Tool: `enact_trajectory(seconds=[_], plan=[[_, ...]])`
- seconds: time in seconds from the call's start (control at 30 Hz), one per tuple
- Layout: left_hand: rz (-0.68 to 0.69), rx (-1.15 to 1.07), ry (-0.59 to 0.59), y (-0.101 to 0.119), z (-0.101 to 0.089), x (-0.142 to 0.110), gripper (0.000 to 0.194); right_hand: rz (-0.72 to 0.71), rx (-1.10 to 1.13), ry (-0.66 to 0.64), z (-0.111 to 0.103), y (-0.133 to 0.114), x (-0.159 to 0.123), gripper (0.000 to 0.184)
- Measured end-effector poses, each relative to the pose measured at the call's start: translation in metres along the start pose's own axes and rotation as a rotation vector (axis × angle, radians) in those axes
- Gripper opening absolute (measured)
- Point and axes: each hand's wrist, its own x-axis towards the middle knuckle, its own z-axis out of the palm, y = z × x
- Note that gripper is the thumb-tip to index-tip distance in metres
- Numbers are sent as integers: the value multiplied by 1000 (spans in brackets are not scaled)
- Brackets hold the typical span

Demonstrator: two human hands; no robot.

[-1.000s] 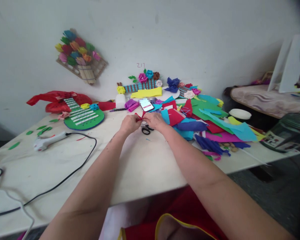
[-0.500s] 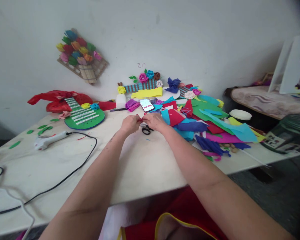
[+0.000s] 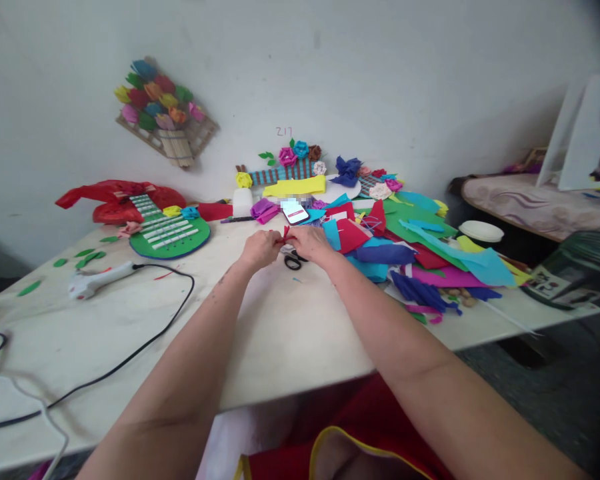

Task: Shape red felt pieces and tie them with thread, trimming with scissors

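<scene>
Between my fingertips is a small piece of red crepe paper (image 3: 285,233), pinched from both sides above the table. My left hand (image 3: 263,248) grips its left side with closed fingers. On the other side my right hand (image 3: 310,243) pinches it too, and the fingers partly cover the paper. Black-handled scissors (image 3: 293,262) lie on the table just below my right hand, their blades hidden. A phone with a lit screen (image 3: 295,212) rests right behind my hands.
Coloured paper sheets (image 3: 420,253) are heaped on the right, near a large glass jar (image 3: 570,270). A white glue gun (image 3: 100,280) with a black cord lies left, below a green guitar-shaped craft (image 3: 173,237). Paper flowers (image 3: 287,157) stand along the wall.
The red paper showed above my fingers, was mostly covered half a second ago, and sticks up between them again now. Both hands stay in nearly the same place.
</scene>
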Motion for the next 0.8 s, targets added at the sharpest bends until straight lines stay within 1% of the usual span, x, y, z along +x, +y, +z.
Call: enact_trajectory(seconds=[0.13,0.23,0.37,0.47,0.53,0.63,0.8], plan=[[48,67,15,0,0,-1,27,-2,64,16,2,4,1,25],[82,109,13,1,0,-2,27,9,142,-5,4,10,2,23],[127,90,-16,2,-2,-4,27,-18,276,-42,5,18,3,20],[138,61,-27,3,-3,-5,27,-36,326,-51,4,19,3,19],[116,70,-22,4,-3,-4,26,-27,304,-56,2,16,3,20],[67,89,-37,4,-3,-3,27,-27,210,-60,1,10,1,23],[-27,-1,-170,5,-7,-2,24,-38,76,-84,4,2,0,26]])
